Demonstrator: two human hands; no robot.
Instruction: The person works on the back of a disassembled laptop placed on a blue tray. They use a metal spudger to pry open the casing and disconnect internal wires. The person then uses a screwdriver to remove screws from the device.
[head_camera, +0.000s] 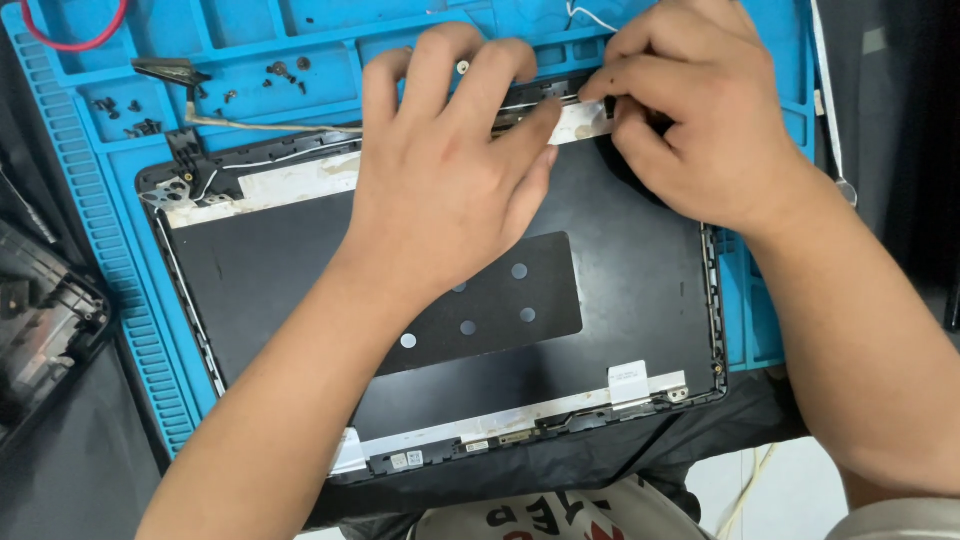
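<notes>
Black laptop lid (620, 290), dusty, edges taped; left hand (450, 180) presses flat, right hand (690, 110) pinches its edge

We hold our left hand (450, 170) palm down, fingers spread and bent, fingertips pressing at the far edge of the laptop lid (300, 270). Our right hand (700, 110) sits just beside it, thumb and forefinger pinched at that same edge.

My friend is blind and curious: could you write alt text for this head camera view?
Two bare hands, left hand and right hand, press on the far edge of a black laptop lid panel lying on a blue repair mat. Small screws sit in the mat's trays.
</notes>
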